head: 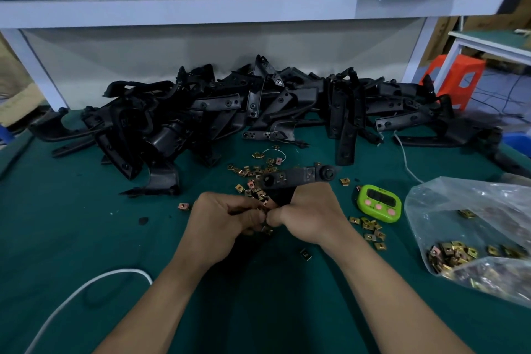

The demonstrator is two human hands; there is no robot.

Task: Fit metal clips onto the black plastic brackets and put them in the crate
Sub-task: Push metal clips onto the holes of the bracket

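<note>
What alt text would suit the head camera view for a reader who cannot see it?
A left hand and right hand grip one black bracket over a green table strewn with metal clips. A pile of brackets lies behind; a clear bag of clips sits at right.

Bracket [298, 175]: lower end hidden behind left hand [227, 215] and right hand [310, 215]. Whatever they pinch between them, possibly a clip, is covered. Plastic bag [474, 238] cut off at right edge. Timer [378, 203] display unreadable.
</note>
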